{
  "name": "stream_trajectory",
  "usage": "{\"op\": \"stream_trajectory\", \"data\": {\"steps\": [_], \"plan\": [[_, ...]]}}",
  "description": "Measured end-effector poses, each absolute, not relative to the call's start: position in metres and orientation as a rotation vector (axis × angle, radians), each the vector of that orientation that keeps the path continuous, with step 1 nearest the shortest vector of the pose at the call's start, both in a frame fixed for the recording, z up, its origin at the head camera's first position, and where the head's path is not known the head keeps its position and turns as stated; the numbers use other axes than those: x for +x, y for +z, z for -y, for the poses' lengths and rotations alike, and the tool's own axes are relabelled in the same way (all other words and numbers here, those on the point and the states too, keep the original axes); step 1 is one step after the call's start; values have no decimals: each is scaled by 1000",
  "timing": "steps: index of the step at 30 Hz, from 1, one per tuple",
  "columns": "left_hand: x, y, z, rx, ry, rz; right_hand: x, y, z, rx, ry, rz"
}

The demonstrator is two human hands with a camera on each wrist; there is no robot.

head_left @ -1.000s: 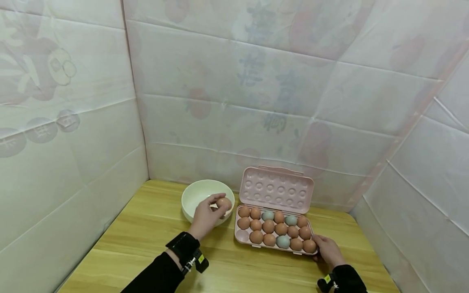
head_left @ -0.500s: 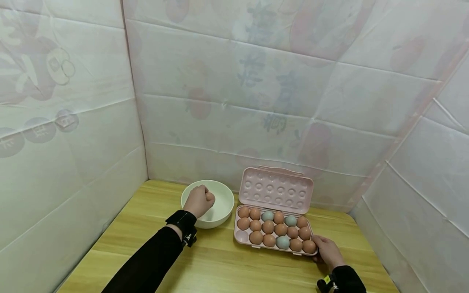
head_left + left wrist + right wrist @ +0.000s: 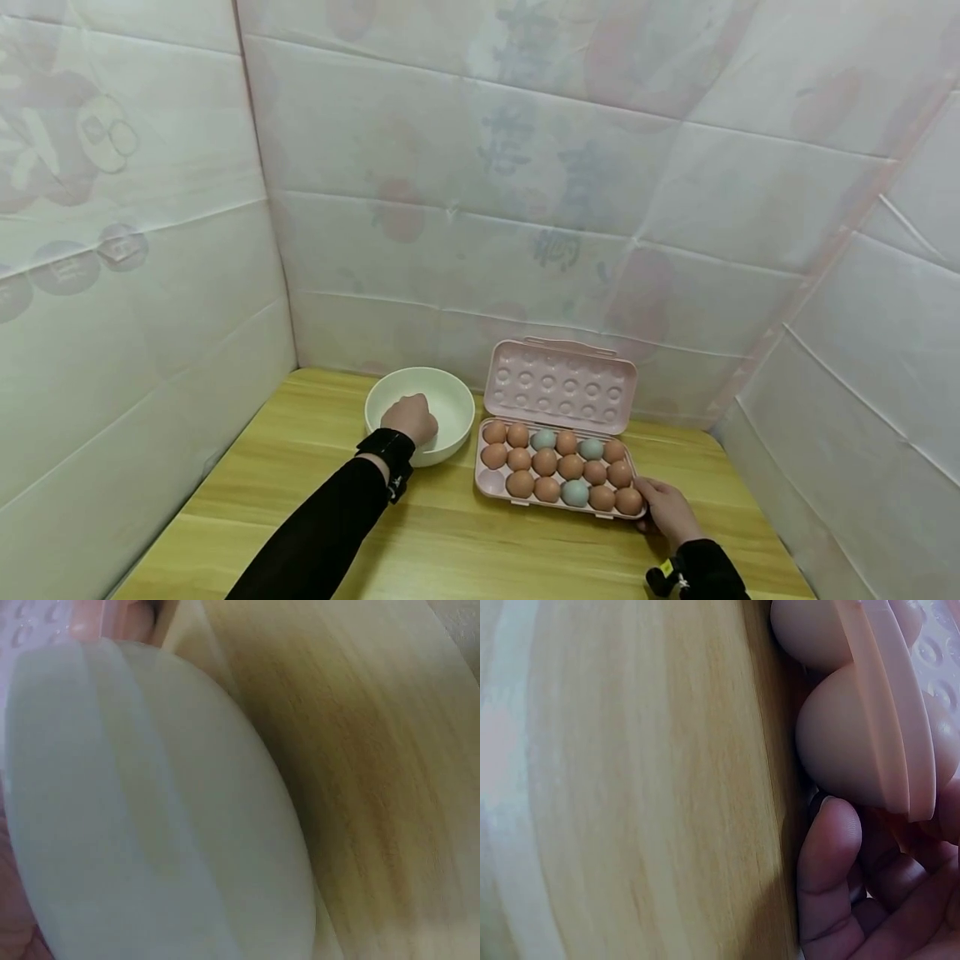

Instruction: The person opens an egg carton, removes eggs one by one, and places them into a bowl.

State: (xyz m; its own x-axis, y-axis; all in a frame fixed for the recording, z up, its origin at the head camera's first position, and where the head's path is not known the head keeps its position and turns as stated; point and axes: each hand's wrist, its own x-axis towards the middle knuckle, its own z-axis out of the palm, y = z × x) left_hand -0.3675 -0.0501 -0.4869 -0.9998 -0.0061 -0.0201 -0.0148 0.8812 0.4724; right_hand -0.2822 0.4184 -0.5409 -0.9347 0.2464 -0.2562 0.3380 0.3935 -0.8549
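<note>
Head camera view showed a yellow, wood-grained desk [image 3: 450, 542] walled in by pinkish-white fabric sheeting [image 3: 442, 258] with faded prints and crease lines. Toward the back of the desk, left of centre, stood a round, pale cream bowl [image 3: 450, 408]. The person's left hand [image 3: 409, 417], coming from a black sleeve [image 3: 307, 533] with a black wrist strap [image 3: 390, 450], reached down inside it, back of the hand upward. Its fingers were mostly hidden, so how far they were open, or whether they had hold of anything, could not be told.

Just right of the bowl lay an open, pink plastic egg box [image 3: 491, 482], its dimpled lid [image 3: 560, 387] raised at the back. Three rows held brown eggs [image 3: 570, 467] and three pale blue-green eggs [image 3: 575, 493]; at the near left corner a bare pink hollow showed.

The right hand [image 3: 667, 510] gripped the box's near right corner. Right wrist view showed its fingers bent at the tray's edge, one fingertip just below a brown egg. Left wrist view was mostly the bowl's smooth outer wall, blurred, with the desk beside it and pink plastic at the upper left.
</note>
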Motion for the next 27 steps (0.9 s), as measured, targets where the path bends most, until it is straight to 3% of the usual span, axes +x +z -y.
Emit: {"op": "stream_trajectory", "data": {"steps": [27], "plan": [[-369, -490, 56, 9, 819, -3050, -282, -542, -418, 536, -1625, -2534]]}}
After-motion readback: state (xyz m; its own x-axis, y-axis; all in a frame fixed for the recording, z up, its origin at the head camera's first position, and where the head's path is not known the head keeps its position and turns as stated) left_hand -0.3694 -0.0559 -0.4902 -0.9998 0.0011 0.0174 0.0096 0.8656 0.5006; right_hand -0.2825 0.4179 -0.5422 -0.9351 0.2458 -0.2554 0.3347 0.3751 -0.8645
